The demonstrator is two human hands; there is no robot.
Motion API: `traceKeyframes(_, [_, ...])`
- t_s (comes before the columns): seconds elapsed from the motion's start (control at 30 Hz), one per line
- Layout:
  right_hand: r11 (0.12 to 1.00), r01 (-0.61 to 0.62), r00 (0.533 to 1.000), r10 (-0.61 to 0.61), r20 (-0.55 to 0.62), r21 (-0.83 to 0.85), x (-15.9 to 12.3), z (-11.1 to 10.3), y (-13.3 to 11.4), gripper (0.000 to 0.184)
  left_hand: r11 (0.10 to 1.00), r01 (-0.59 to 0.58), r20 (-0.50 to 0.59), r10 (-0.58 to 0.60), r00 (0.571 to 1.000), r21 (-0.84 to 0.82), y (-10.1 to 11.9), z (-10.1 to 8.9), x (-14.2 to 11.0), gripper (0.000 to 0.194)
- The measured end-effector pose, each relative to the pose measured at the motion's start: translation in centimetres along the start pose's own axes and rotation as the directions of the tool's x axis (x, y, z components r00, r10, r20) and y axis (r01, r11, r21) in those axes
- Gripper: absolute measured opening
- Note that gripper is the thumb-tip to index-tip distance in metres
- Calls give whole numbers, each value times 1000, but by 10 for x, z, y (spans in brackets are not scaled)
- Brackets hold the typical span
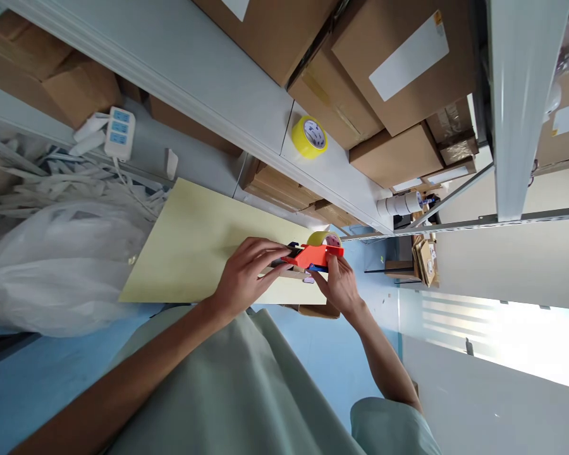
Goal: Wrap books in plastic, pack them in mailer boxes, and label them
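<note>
A red-orange tape dispenser (313, 255) carrying a roll of yellow tape (325, 238) is held over the pale yellow board (194, 234). My right hand (340, 281) grips its right end, thumb and fingers closed around it. At the dispenser's dark front end, the fingers and thumb of my left hand (251, 272) close from the left. A narrow brownish piece shows just under the dispenser, partly hidden by my hands; I cannot tell its kind.
Another yellow tape roll (309, 136) sits on the grey shelf (246, 82) beside stacked cardboard boxes (398, 151). On the left are a white power strip (120, 134) and a large translucent plastic bag (66, 265). White rolls (401, 203) stand near the shelf's far end.
</note>
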State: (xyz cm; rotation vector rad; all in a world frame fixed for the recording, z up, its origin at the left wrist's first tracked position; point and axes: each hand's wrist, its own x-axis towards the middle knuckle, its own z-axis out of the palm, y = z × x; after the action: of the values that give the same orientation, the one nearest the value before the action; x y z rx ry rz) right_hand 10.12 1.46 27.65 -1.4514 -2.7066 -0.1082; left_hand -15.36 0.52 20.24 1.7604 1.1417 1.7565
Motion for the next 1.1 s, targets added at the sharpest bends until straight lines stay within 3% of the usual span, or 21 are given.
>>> traceKeyframes(0.4, [997,38,998,-41,54,68,7,-2,25,36,998,23,-46,-21,999,50,4,19,5,24])
traceKeyframes(0.67, [984,112,992,-119,48,139,3,14,61,26,993,85,14,-86,996,79,-1,43,4,20])
traceKeyframes(1.1, [971,113,988,-133,83,211,0,40,89,37,988,117,58,-123,991,105,-17,69,1,20])
